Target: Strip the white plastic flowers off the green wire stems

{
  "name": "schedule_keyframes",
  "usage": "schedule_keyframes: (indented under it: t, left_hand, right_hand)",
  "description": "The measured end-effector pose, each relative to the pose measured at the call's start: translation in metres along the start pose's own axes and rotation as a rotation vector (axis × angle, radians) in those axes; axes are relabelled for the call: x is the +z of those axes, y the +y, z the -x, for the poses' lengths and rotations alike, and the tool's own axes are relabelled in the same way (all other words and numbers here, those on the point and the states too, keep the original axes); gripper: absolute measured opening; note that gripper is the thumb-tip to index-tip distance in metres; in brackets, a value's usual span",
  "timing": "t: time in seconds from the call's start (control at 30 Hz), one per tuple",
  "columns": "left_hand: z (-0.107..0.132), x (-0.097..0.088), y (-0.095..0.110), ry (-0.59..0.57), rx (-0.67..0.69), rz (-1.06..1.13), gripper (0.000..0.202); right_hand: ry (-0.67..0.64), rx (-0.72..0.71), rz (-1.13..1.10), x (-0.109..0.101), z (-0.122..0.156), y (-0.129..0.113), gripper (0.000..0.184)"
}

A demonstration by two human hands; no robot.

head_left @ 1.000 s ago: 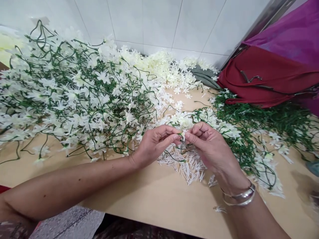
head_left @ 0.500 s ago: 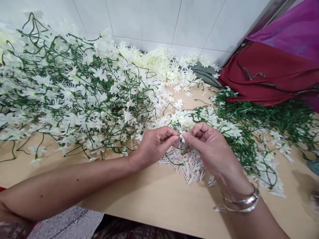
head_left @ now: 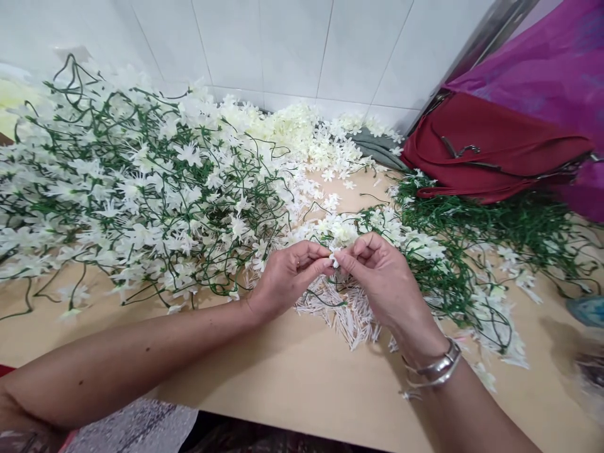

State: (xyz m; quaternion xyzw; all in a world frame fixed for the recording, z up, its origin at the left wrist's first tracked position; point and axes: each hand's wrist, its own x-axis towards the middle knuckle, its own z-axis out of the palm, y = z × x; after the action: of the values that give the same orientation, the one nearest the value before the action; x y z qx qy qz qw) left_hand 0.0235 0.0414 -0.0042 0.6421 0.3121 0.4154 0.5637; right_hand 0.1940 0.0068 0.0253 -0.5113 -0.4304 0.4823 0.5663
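Observation:
Fingertip to fingertip, my two hands meet over the table around a small white artificial flower (head_left: 335, 257). My left hand (head_left: 289, 277) is closed in a pinch at its left side. From the right, my right hand (head_left: 384, 277), with silver bangles on the wrist, pinches the flower between thumb and forefinger. Under the hands lies a heap of thin white sticks (head_left: 346, 311), partly covered by them. Loose white blossoms (head_left: 337, 226) lie just behind the fingers. The part of the flower inside the fingertips is hidden.
A large pile of white artificial flowers on green stems (head_left: 155, 189) fills the left. Pale petals (head_left: 292, 126) lie against the tiled wall (head_left: 292, 50). Green stems (head_left: 486, 233) spread at right, beside a red bag (head_left: 491, 145) and purple cloth (head_left: 538, 75). All rests on a wooden table (head_left: 264, 390).
The view has shifted slightly, so the scene sits a little further left. Both hands keep their pinch on the small flower, with the right wrist slightly turned.

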Motion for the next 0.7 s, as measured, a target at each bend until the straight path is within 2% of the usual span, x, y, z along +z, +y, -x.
schedule_keyframes:
  t: [0.13, 0.4, 0.7]
  left_hand:
    - [-0.0015, 0.0007, -0.0048, 0.028, -0.016, 0.050, 0.028]
    - [-0.0011, 0.0018, 0.0018, 0.053, -0.079, 0.150, 0.022]
    - [-0.0004, -0.0012, -0.0010, 0.020, -0.052, 0.062, 0.022]
  right_hand:
    - [0.006, 0.016, -0.043, -0.0029, -0.0046, -0.0015, 0.042]
    - [-0.012, 0.072, -0.057, -0.0076, -0.0068, -0.0056, 0.044]
    - [-0.041, 0.086, -0.029, -0.0060, -0.0049, -0.0044, 0.044]
